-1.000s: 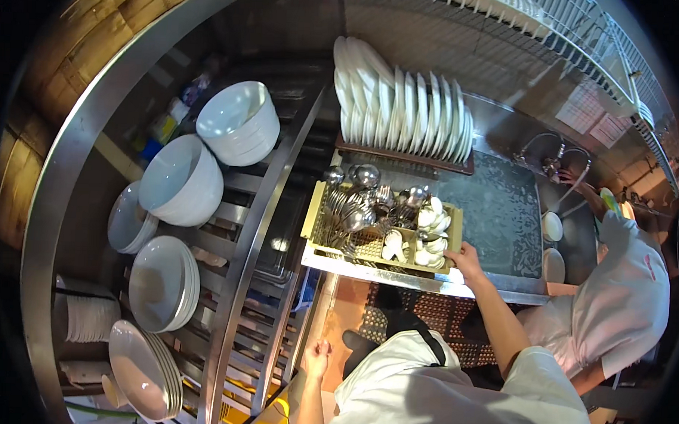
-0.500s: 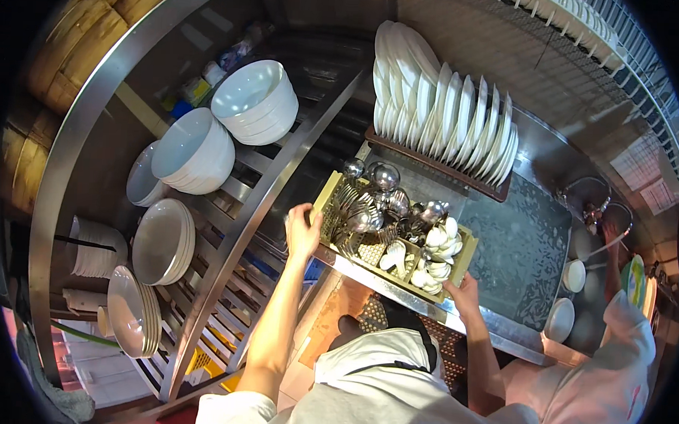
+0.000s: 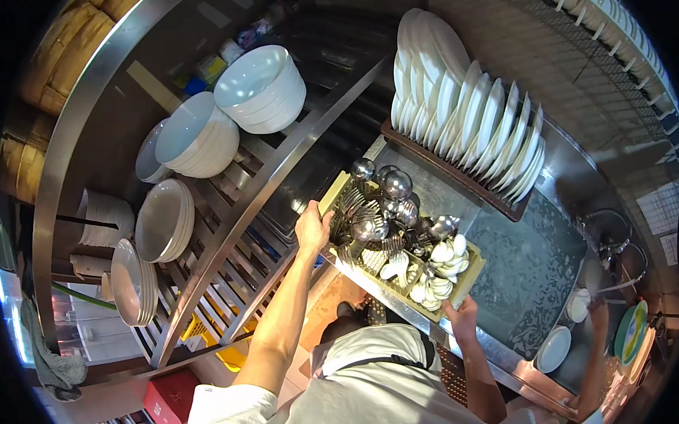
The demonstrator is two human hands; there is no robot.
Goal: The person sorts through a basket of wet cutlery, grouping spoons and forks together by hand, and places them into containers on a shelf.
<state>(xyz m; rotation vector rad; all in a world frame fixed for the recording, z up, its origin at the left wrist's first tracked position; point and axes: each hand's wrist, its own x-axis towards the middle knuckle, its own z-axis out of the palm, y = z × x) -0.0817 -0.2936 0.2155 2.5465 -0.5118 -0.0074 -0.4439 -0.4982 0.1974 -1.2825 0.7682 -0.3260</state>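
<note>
A pale yellow cutlery tray (image 3: 468, 284) is held level between my hands, over the front edge of the metal sink counter. My left hand (image 3: 313, 226) is closed on its left end, and my right hand (image 3: 461, 318) grips the right near corner. Inside lie metal forks (image 3: 352, 203) at the left, and round shiny ladles (image 3: 396, 185) stick up at the back. White soup spoons (image 3: 448, 258) are heaped in the right part. The undersides of my fingers are hidden by the tray.
Behind the tray, white plates (image 3: 463, 104) stand upright in a brown rack (image 3: 446, 169). A water-filled sink (image 3: 524, 271) lies to the right. Stacked white bowls (image 3: 261, 90) fill a slatted metal shelf (image 3: 237, 246) on my left. A co-worker's arm (image 3: 595, 355) reaches in at right.
My view has shifted and turned slightly. Both hands still hold the tray. The co-worker has moved lower, and their arm now reaches near the white bowls by the sink.
</note>
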